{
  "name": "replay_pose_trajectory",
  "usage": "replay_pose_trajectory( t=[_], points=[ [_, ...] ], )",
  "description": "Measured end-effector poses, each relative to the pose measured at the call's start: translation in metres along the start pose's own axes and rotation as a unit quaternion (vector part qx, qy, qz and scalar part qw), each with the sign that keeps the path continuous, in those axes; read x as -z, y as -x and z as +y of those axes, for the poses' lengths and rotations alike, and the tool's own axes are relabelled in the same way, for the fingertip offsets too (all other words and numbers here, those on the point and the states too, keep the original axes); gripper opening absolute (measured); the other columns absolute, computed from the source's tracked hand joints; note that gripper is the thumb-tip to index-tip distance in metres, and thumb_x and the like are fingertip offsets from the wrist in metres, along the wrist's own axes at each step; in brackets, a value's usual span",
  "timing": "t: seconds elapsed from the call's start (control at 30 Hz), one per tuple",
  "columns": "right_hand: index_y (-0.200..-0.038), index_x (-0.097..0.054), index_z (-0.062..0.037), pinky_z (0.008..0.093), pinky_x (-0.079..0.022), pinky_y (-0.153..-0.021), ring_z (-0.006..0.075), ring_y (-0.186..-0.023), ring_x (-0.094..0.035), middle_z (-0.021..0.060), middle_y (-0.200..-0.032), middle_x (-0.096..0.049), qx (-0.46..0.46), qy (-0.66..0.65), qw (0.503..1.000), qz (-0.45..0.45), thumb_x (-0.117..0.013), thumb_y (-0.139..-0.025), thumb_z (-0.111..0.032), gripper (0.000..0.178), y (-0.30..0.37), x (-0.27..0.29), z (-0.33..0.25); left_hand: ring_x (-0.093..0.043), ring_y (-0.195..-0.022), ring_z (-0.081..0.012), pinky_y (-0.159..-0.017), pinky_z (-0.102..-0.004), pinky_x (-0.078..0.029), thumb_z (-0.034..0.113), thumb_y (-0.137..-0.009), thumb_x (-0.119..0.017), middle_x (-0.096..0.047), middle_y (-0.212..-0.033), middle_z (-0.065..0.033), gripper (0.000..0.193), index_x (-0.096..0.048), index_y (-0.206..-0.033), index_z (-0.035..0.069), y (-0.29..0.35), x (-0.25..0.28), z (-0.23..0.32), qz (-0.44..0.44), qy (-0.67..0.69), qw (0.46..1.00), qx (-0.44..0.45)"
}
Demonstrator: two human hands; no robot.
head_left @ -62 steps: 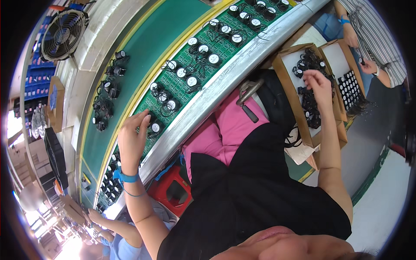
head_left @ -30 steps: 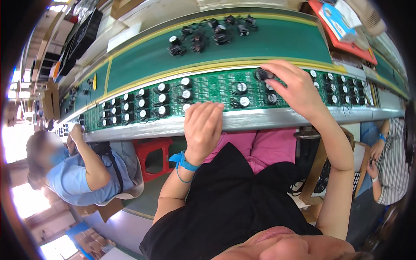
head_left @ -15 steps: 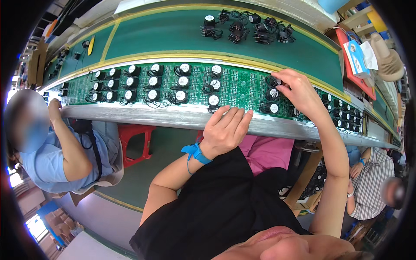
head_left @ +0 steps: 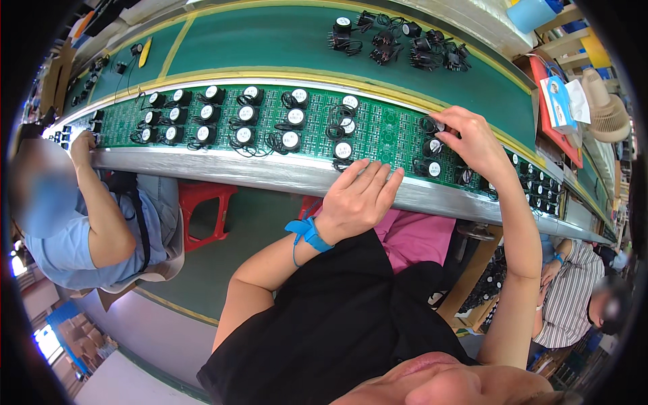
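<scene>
- Head view: I see the right hand (head_left: 472,142) pinching a white-topped component (head_left: 440,127) at the far edge of the green boards (head_left: 388,138).
- Left hand (head_left: 361,201): fingers loosely spread, nothing visibly held, over the silver rail (head_left: 270,169).
- Outward: other components (head_left: 295,117) fill flanking columns; one column lies bare.

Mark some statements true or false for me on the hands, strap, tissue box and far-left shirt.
1. The right hand is at a white-topped black component. True.
2. The left hand holds the yellow tool. False: it is at the silver rail.
3. The wrist strap behind the left hand is blue. True.
4. The tissue box is left of both hands. False: right of both.
5. The far-left shirt is striped. False: light blue.
</scene>
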State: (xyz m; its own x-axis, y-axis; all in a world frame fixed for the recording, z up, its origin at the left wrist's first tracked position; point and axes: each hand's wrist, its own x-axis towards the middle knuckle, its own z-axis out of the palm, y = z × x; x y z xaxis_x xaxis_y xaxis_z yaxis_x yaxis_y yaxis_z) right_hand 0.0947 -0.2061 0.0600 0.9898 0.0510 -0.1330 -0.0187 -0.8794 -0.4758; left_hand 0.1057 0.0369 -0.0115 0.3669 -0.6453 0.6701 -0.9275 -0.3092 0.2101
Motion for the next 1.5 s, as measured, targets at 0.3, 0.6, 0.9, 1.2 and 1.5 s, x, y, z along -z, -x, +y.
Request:
replay_pose_trajectory(
  t=[0.3,0.6,0.9,1.2,1.5],
  points=[
    [-0.110,-0.061,0.0007,0.0345,-0.049,-0.073,0.0283,-0.083,-0.062,0.0139,-0.099,-0.063,0.035,0.001,0.999,-0.003,-0.064,-0.078,-0.002,0.033,-0.004,0.005,-0.001,-0.063,-0.086,-0.0240,-0.085,-0.0360,-0.048,0.009,-0.076,-0.058,-0.064,-0.090,-0.0130,0.028,-0.063,-0.101,0.000,-0.002,-0.001,-0.001,0.006,0.002,1.000,0.000],
    [-0.102,-0.062,0.0047,0.0371,-0.048,-0.071,0.0333,-0.080,-0.061,0.0174,-0.091,-0.063,-0.033,0.030,0.998,-0.035,-0.065,-0.076,-0.002,0.027,-0.014,0.012,-0.006,-0.064,-0.085,-0.0225,-0.086,-0.0358,-0.048,0.010,-0.077,-0.058,-0.065,-0.087,-0.0119,0.025,-0.064,-0.100,0.001,-0.003,-0.002,-0.003,0.013,-0.002,1.000,0.002],
    [-0.099,-0.062,0.0060,0.0379,-0.050,-0.076,0.0363,-0.087,-0.061,0.0194,-0.096,-0.065,0.060,0.020,0.997,-0.034,-0.066,-0.076,-0.003,0.025,-0.014,0.014,0.004,-0.064,-0.086,-0.0223,-0.087,-0.0363,-0.048,0.010,-0.077,-0.059,-0.066,-0.088,-0.0118,0.025,-0.065,-0.099,0.001,-0.005,-0.001,-0.003,0.017,0.000,1.000,0.002],
    [-0.097,-0.063,0.0043,0.0398,-0.050,-0.074,0.0376,-0.087,-0.060,0.0189,-0.095,-0.064,0.138,0.012,0.990,0.012,-0.063,-0.077,-0.003,0.021,-0.008,0.005,0.012,-0.063,-0.090,-0.0255,-0.092,-0.0392,-0.046,0.012,-0.078,-0.058,-0.065,-0.093,-0.0146,0.028,-0.063,-0.102,0.001,-0.008,-0.003,0.001,-0.019,0.009,1.000,-0.013],
    [-0.103,-0.061,0.0048,0.0370,-0.050,-0.079,0.0352,-0.092,-0.061,0.0193,-0.102,-0.064,0.090,0.003,0.996,0.026,-0.064,-0.080,-0.005,0.026,-0.010,0.000,0.009,-0.064,-0.092,-0.0257,-0.093,-0.0390,-0.046,0.012,-0.078,-0.057,-0.065,-0.094,-0.0151,0.026,-0.063,-0.101,0.002,-0.006,-0.005,-0.001,-0.013,0.005,1.000,-0.001]
  ],
)
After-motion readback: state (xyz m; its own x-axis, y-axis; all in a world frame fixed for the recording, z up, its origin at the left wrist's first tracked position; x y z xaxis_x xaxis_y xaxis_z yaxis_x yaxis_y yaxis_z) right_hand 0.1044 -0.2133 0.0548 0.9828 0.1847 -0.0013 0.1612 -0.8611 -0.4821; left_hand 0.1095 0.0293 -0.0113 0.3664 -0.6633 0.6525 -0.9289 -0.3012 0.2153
